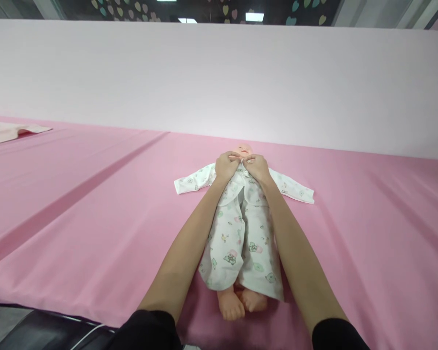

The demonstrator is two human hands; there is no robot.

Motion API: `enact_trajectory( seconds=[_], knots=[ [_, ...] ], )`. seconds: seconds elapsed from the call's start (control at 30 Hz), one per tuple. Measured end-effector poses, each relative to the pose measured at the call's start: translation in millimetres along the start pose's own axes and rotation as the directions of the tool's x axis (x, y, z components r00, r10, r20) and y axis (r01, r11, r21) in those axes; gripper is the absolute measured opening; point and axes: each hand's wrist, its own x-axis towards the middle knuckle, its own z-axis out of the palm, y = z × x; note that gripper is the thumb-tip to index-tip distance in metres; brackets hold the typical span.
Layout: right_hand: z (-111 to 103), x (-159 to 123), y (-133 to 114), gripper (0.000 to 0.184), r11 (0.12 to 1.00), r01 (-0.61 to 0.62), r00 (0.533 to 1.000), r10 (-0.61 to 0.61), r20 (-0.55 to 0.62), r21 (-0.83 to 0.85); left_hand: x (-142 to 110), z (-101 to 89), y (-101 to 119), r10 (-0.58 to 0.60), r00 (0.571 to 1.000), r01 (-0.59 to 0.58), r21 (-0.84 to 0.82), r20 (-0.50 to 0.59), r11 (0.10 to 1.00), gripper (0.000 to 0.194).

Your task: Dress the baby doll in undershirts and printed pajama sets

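White garment (254, 192) in pinched grips (227, 166) (256, 167)

Smooth plastic doll (230, 305); matt cloth garment (226, 238).

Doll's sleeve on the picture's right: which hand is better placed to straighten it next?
Probably the right hand: it sits beside that sleeve, while the left hand, nearer the opposite sleeve, would have to reach across.

Centre: the left hand (227, 166) and right hand (257, 167) hide part of the neckline of the white, printed cloth garment (224, 238); which detail their fingertips pinch is too small to tell. Left edge: pale pink cloth (7, 131), cropped.
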Motion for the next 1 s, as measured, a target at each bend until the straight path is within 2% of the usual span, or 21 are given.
enact_trajectory(
  seconds=[0.1, 0.2, 0.33, 0.4, 0.47, 0.6, 0.67, 0.73, 0.8, 0.83, 0.9, 0.97, 1.0],
  knots=[
    [-2, -1, -4, 0.018, 1.000, -0.010, 1.000, 0.010, 0.021, -0.021, -1, -1.5, 3, -0.035, 0.999, 0.035, 0.006, -0.004, 0.999, 0.025],
    [-3, -1, -3, 0.016, 1.000, 0.014, 1.000, -0.014, 0.025, -0.012, -2, -3.0, 5, -0.017, 1.000, 0.017, 0.019, 0.003, 1.000, 0.026],
    [0, -1, 1, 0.014, 0.990, 0.011, 1.000, -0.008, -0.025, 0.139, -1, -3.3, 3, 0.031, 1.000, -0.031, 0.016, 0.001, 0.999, 0.023],
    [1, -1, 3, 0.016, 0.952, -0.025, 0.999, 0.035, -0.028, 0.306, 1, -1.6, 0, 0.053, 0.999, -0.053, -0.023, 0.001, 0.998, 0.023],
    [2, -1, 3, 0.015, 0.875, -0.106, 0.993, 0.114, 0.011, 0.472, 3, 0.9, -5, 0.053, 0.998, -0.051, -0.081, 0.018, 0.995, 0.024],
    [3, 0, 2, 0.008, 0.758, -0.271, 0.958, 0.270, 0.092, 0.593, 7, 2.7, -9, 0.094, 0.992, -0.083, -0.126, 0.083, 0.989, 0.024],
    [2, 1, 2, 0.006, 0.768, -0.266, 0.960, 0.269, 0.085, 0.583, 7, -1.8, -5, 0.146, 0.981, -0.137, -0.080, 0.128, 0.987, 0.024],
    [-3, 1, 1, 0.007, 0.815, -0.231, 0.971, 0.228, 0.072, 0.531, 6, -11.4, 3, 0.175, 0.967, -0.179, 0.007, 0.185, 0.984, 0.027],
    [-14, 0, -2, 0.016, 0.871, -0.220, 0.975, 0.192, 0.108, 0.439, 4, -25.5, 14, 0.147, 0.949, -0.178, 0.087, 0.280, 0.980, 0.028],
    [-21, -2, -6, 0.022, 0.895, -0.220, 0.973, 0.173, 0.153, 0.389, 2, -33.3, 21, 0.119, 0.930, -0.168, 0.116, 0.348, 0.979, 0.026],
    [-38, -7, -14, 0.028, 0.940, -0.205, 0.955, 0.131, 0.268, 0.274, -1, -48.2, 33, 0.064, 0.865, -0.159, 0.150, 0.498, 0.976, 0.016],
    [-52, -12, -23, 0.023, 0.974, -0.171, 0.927, 0.109, 0.360, 0.146, -5, -58.8, 42, 0.036, 0.805, -0.172, 0.174, 0.592, 0.970, 0.013],
    [-58, -15, -26, 0.020, 0.984, -0.151, 0.918, 0.105, 0.382, 0.093, -7, -61.7, 46, 0.034, 0.792, -0.186, 0.188, 0.610, 0.964, 0.015]
  ],
)
